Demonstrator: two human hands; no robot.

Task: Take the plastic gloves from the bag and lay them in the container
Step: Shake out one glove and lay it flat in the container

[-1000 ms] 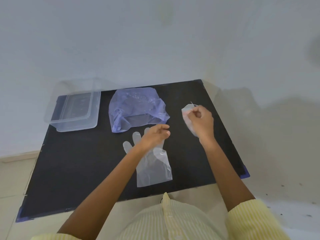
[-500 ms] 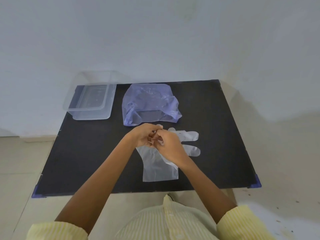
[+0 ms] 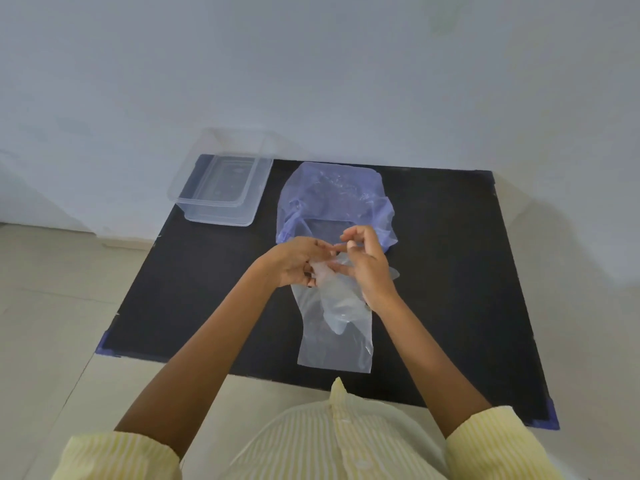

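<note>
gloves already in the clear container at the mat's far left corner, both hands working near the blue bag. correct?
Not quite. The head view shows the clear container empty; the gloves lie on the black mat, with the left hand and right hand at them, near the blue bag.

A single head-worn view looks forward and steeply down from above the person's chest, wide-angled, close over the black surface (image 3: 194,292). It takes in the whole surface up to the white wall (image 3: 311,71) beyond, with floor at the left.
</note>
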